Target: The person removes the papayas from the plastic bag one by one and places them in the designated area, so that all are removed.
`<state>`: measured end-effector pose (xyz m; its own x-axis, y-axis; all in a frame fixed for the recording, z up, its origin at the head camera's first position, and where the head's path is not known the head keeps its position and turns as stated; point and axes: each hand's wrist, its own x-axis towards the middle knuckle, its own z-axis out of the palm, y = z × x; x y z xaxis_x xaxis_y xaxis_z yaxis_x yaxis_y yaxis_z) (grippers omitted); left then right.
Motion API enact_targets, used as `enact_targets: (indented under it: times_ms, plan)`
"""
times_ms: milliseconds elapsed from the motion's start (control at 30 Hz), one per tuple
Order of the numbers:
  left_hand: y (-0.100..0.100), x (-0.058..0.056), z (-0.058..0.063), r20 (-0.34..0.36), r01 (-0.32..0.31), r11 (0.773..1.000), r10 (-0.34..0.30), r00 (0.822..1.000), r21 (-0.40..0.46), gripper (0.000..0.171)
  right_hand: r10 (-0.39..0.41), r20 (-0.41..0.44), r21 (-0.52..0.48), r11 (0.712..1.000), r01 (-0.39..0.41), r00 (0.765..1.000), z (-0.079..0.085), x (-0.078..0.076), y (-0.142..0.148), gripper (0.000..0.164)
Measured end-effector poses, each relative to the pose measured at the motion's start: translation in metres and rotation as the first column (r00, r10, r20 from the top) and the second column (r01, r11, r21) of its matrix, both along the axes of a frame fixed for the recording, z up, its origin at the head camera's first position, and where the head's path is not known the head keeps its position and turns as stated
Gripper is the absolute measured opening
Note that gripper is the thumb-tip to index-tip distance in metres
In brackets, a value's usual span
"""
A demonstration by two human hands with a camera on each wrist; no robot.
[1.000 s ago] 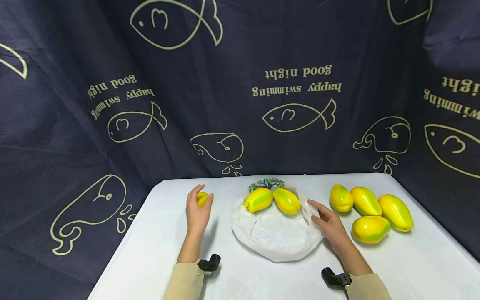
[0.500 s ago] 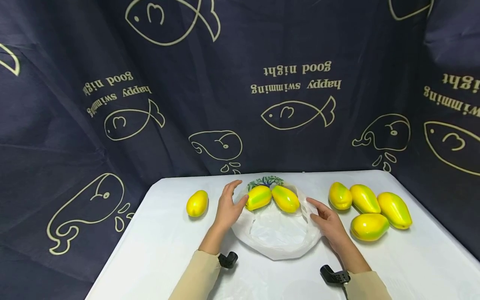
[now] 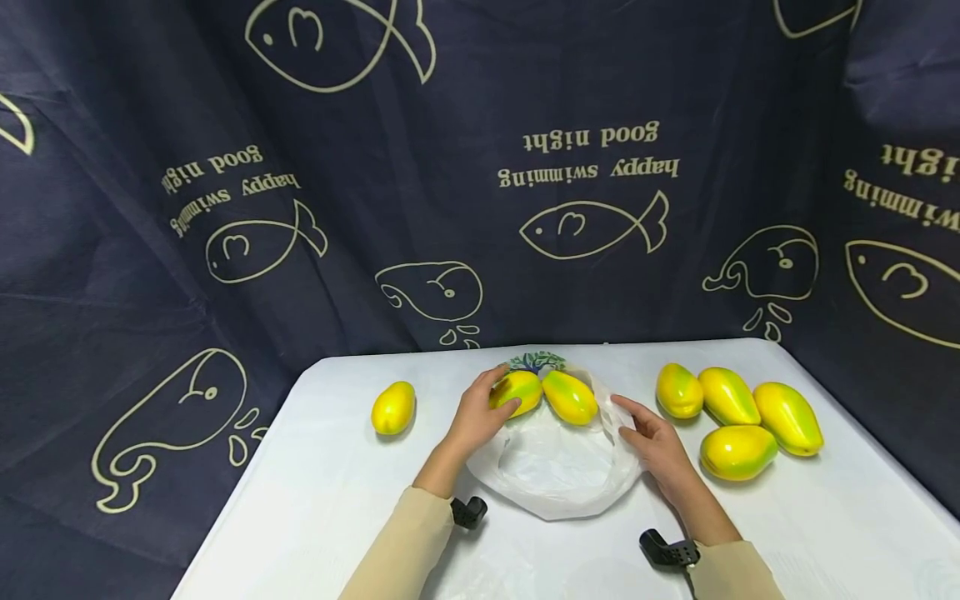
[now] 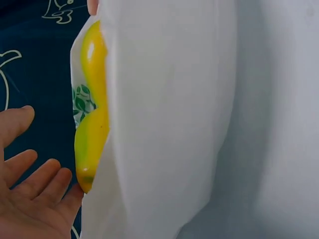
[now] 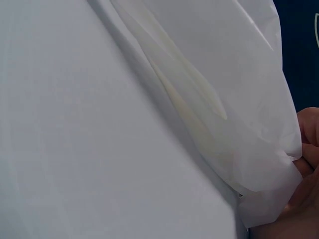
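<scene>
A white plastic bag (image 3: 558,475) lies with its mouth wide on the table. Two yellow-green mangoes sit at its far side, a left mango (image 3: 521,392) and a right mango (image 3: 570,397). My left hand (image 3: 477,414) reaches over the bag's left rim, thumb and fingers spread around the left mango's near end. In the left wrist view its fingers (image 4: 42,184) are apart, the little finger seemingly touching that mango (image 4: 89,147). My right hand (image 3: 660,446) pinches the bag's right rim; in the right wrist view the gathered plastic (image 5: 271,194) partly hides the fingers.
A lone mango (image 3: 393,407) lies on the white table (image 3: 315,500) left of the bag. Several more mangoes (image 3: 738,452) are grouped at the right. A dark printed curtain (image 3: 585,292) hangs behind and on both sides.
My left hand has left the lone mango at the left and moved right to the left mango at the bag. My right hand keeps its hold on the rim.
</scene>
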<state>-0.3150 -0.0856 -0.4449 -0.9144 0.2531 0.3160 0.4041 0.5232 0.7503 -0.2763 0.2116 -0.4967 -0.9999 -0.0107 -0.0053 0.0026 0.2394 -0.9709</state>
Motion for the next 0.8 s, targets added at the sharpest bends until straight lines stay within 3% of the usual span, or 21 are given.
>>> enact_targets:
  times_ms: [267,500,800]
  plan:
    - [0.003,-0.004,-0.001,0.018,-0.04,0.994,0.042,0.999,-0.1,0.062,-0.011,0.014,0.006,1.0,0.011,1.0,0.0,-0.001,0.0,0.055]
    - [0.004,-0.006,-0.003,0.026,-0.071,0.992,0.074,0.997,-0.101,0.06,-0.008,0.022,-0.002,1.0,0.008,1.0,0.001,0.0,-0.001,0.055]
    - [0.008,-0.009,-0.015,0.004,-0.089,0.989,0.09,0.996,-0.118,0.059,-0.002,0.007,0.003,1.0,0.002,1.0,0.0,0.001,-0.001,0.055]
